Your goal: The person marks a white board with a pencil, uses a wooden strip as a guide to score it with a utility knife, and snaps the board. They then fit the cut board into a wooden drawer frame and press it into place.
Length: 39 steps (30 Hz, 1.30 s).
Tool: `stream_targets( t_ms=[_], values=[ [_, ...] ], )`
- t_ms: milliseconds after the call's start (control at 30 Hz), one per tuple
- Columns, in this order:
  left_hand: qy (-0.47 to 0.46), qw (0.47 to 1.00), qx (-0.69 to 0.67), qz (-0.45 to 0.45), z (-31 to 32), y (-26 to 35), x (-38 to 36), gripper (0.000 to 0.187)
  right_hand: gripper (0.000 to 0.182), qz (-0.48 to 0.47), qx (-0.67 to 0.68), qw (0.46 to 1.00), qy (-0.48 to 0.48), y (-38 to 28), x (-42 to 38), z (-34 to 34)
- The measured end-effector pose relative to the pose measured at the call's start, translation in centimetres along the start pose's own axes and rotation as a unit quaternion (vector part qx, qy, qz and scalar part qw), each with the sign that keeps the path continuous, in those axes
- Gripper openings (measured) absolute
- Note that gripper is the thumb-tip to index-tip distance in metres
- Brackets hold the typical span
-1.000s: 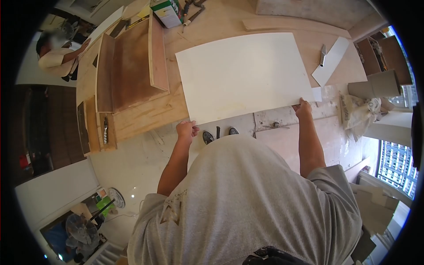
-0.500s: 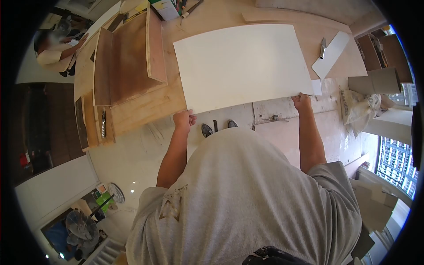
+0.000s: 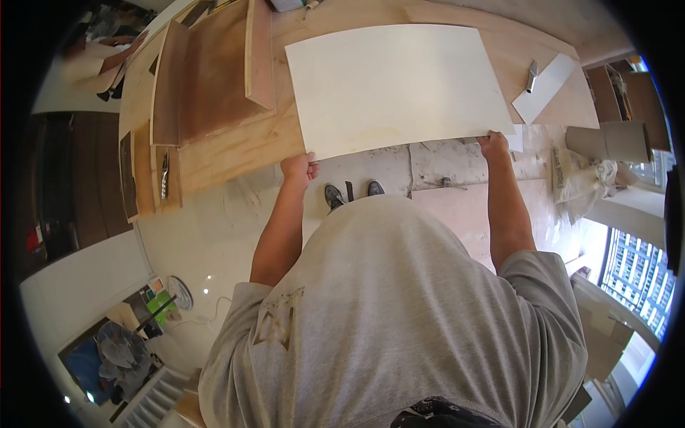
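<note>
A large white sheet (image 3: pixel 399 89) spans the middle of the wooden worktable (image 3: pixel 228 157), its near edge reaching past the table toward me. My left hand (image 3: pixel 300 168) pinches the sheet's near left corner, fingers curled. At the near right corner, my right hand (image 3: pixel 494 145) grips the same sheet between thumb and fingers. To the right, a utility knife (image 3: pixel 531 76) lies by a narrow white strip (image 3: pixel 546 89). A smaller white piece (image 3: pixel 515 138) shows just beside my right hand, partly under the sheet.
An open wooden box frame (image 3: pixel 221 71) stands left on the table. Another cutter (image 3: pixel 165 175) lies near the left edge. A co-worker (image 3: pixel 93 68) is at the far left. A sack (image 3: pixel 578 175) and a cardboard roll (image 3: pixel 610 143) are on the right; a fan (image 3: pixel 125 351) stands behind left.
Both hands and the sheet's near edge appear slightly higher in view. The camera view has shifted a little; both hands keep their hold on the corners.
</note>
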<state>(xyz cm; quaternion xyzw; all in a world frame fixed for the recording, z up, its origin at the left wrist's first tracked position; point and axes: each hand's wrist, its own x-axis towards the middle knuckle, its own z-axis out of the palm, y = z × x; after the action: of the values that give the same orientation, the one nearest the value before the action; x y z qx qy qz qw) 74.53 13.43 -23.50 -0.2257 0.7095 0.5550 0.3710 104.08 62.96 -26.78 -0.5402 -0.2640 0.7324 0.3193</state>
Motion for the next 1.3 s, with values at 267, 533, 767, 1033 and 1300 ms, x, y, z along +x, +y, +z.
stream_targets(
  t_ms=[267, 533, 767, 1033, 1300],
  values=[
    [-0.062, 0.992, -0.087, -0.069, -0.7, -2.0, -2.5, 0.02, 0.049, -0.272, -0.765, 0.574, -0.107, 0.1, 0.5, -3.2],
    [-0.062, 0.988, -0.126, -0.057, 0.8, -2.7, -0.9, 0.018, 0.035, 0.091, 0.043, 0.995, 0.024, 1.5, 2.8, -1.1],
    [-0.021, 0.988, -0.146, -0.048, 1.7, -2.1, -1.1, 0.016, 0.026, 0.106, -0.079, 0.991, -0.018, 0.1, 2.6, -2.6],
    [-0.014, 0.986, -0.162, -0.03, 1.8, -1.9, -0.7, 0.015, 0.035, 0.125, -0.087, 0.988, 0.035, 0.1, 2.0, -1.1],
    [-0.002, 0.991, -0.132, -0.02, 1.7, -1.1, -0.4, 0.014, 0.039, 0.112, -0.061, 0.991, 0.025, 1.1, 2.4, -1.1]
  ],
)
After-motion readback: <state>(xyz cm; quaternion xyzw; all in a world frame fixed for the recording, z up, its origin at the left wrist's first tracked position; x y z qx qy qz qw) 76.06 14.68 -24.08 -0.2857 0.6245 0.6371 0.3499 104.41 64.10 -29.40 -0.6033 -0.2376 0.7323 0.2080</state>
